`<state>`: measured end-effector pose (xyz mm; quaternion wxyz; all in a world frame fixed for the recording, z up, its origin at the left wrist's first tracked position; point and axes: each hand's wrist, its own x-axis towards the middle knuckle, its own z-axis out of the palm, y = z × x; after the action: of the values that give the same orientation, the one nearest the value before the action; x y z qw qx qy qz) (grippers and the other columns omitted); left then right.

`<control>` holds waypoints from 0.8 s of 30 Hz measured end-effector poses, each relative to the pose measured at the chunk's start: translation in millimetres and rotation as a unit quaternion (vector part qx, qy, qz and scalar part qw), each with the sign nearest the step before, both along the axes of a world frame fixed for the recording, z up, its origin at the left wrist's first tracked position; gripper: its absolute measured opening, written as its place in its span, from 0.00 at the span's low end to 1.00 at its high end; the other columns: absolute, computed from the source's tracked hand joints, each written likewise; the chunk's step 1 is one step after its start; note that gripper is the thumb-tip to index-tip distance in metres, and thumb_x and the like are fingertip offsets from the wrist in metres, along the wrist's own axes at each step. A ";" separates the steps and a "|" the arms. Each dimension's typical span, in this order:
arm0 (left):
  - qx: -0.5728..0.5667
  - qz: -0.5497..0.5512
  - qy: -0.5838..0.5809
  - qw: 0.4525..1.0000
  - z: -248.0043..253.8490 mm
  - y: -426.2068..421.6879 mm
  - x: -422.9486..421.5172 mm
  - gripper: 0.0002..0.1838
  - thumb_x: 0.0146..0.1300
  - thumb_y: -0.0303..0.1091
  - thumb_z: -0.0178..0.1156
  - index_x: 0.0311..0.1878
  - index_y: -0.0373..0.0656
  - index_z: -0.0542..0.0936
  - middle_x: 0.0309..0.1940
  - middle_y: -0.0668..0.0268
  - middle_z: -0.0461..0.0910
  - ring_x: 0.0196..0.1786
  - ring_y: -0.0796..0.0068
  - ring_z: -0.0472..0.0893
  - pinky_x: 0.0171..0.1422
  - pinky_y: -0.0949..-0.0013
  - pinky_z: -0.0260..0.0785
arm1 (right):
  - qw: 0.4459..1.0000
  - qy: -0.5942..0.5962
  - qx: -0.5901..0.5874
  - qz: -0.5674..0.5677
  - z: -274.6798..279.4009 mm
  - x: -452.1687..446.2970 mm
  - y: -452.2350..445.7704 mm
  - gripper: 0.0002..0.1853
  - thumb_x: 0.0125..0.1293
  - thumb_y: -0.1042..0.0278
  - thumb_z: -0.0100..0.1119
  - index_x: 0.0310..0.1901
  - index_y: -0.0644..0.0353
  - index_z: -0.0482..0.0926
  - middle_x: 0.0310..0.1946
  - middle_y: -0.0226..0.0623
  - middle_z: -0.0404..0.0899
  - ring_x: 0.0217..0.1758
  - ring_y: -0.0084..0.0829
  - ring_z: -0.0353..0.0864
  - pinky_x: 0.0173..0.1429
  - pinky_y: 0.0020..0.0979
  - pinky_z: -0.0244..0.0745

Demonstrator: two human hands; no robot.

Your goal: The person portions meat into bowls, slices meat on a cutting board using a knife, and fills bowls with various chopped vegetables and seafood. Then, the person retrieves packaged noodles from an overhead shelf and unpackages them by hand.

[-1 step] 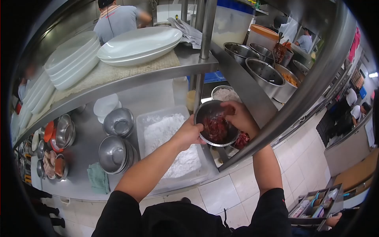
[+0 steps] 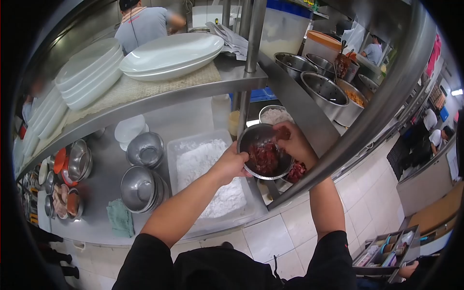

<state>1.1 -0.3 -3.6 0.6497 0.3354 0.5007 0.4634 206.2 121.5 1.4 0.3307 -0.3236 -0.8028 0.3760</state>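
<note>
A steel bowl with dark red raw meat in it is tilted toward me above the counter's right end. My left hand is closed on its left rim, thumb over the edge. At the bowl's right side, my right hand has curled, reddened fingers closed on some of the raw meat; the fingertips are partly hidden. More red meat shows just beyond the bowl's lower right edge. Behind it stands another bowl with pale, translucent pieces. Left of the hands lies a tub of white powder.
Stacked steel bowls and a green cloth are on the counter at left. A steel shelf with white plates runs overhead, and a slanted metal post passes close to my right arm. Other people work farther off.
My right hand has shifted slightly at the bowl's right side, its fingers a little more curled. My left hand and the bowl stay nearly still.
</note>
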 end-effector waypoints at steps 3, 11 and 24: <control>0.006 0.014 -0.003 1.000 -3.0 -2.0 -4.3 0.31 0.63 0.24 0.47 0.70 0.45 0.56 0.48 0.54 0.77 0.39 0.62 0.84 0.42 0.60 0.82 | 0.997 -0.028 -0.071 -0.009 24.7 -7.2 -18.8 0.18 0.60 0.74 0.69 0.51 0.61 0.77 0.36 0.32 0.80 0.29 0.20 0.78 0.29 0.23 0.73; 0.026 0.024 -0.006 0.999 -14.4 -0.2 0.8 0.27 0.64 0.27 0.48 0.67 0.43 0.59 0.44 0.53 0.79 0.36 0.63 0.84 0.36 0.63 0.82 | 0.990 -0.091 -0.076 0.080 29.2 2.7 -13.8 0.24 0.58 0.76 0.69 0.58 0.64 0.77 0.48 0.38 0.82 0.44 0.23 0.80 0.50 0.26 0.77; 0.054 0.379 0.130 0.914 51.4 -265.9 -341.6 0.22 0.61 0.25 0.51 0.61 0.41 0.68 0.43 0.61 0.80 0.34 0.71 0.81 0.30 0.68 0.74 | 0.970 -0.086 0.071 -0.218 -38.2 97.9 -36.2 0.23 0.60 0.59 0.65 0.53 0.64 0.79 0.43 0.45 0.84 0.44 0.39 0.83 0.50 0.38 0.77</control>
<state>-340.5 -266.1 47.8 0.3353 0.2116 0.6447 0.6536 304.0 85.3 -36.9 0.3567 -0.4977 -0.7629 0.2074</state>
